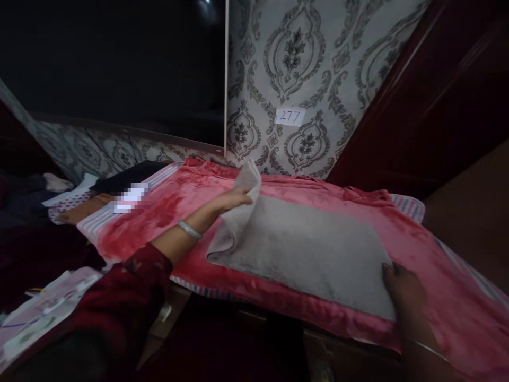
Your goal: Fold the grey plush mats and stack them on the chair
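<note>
Grey cloth (314, 249) is lying mostly flat on a pink-and-red blanket (147, 233) in the head view, with its left end lifted and folded up. Left hand (234, 200) is pinching that raised bit between thumb and fingers, bangle (190, 229) on the wrist. Right hand (407, 292) is at the cloth's right edge, but it's pretty dim there so I honestly can't tell if it's gripping or just resting against it. Behind all that there's patterned wallpaper (294, 53) with a paper marked 277 (290, 116), plus a big dark screen (119, 63) off to the left.
</note>
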Motion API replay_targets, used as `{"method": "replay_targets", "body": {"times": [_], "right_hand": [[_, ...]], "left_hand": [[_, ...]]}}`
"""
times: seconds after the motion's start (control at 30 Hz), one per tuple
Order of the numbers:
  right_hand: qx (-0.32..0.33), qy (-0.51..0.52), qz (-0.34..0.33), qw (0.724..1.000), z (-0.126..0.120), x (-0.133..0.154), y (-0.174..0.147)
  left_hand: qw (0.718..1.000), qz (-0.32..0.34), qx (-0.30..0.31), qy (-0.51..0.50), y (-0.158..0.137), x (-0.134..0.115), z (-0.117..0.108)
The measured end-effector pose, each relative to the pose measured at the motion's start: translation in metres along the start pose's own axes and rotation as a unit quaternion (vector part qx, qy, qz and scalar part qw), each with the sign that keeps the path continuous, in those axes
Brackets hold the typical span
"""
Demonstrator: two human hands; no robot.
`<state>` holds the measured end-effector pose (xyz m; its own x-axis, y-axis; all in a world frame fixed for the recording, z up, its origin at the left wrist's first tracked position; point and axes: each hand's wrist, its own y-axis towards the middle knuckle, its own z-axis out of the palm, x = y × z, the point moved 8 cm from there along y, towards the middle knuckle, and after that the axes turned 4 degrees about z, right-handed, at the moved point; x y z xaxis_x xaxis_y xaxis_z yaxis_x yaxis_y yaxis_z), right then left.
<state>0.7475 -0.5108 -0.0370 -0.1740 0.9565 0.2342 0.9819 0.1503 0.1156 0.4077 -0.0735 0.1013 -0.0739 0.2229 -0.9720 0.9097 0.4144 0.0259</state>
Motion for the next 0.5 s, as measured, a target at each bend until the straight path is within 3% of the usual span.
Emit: {"method": "replay_targets", "body": {"times": [0.1,0.2,0.33,0.5], "right_hand": [[-0.002,-0.005,-0.006,1.0,-0.001,0.004,-0.002],[-0.016,-0.004,-0.006,1.0,-0.004,0.006,-0.006],[-0.026,-0.01,-0.01,1.0,-0.008,0.01,-0.011],[-0.033,-0.021,-0.007,0.999,-0.011,0.012,-0.012]], "left_hand": [[0.994,0.017,0.066,0.081,0.02,0.028,0.079],[0.979,0.036,0.062,0.188,0.03,0.058,0.121],[0.974,0.042,0.062,0.213,0.032,0.07,0.13],[0.968,0.061,0.054,0.237,0.037,0.054,0.124]]}}
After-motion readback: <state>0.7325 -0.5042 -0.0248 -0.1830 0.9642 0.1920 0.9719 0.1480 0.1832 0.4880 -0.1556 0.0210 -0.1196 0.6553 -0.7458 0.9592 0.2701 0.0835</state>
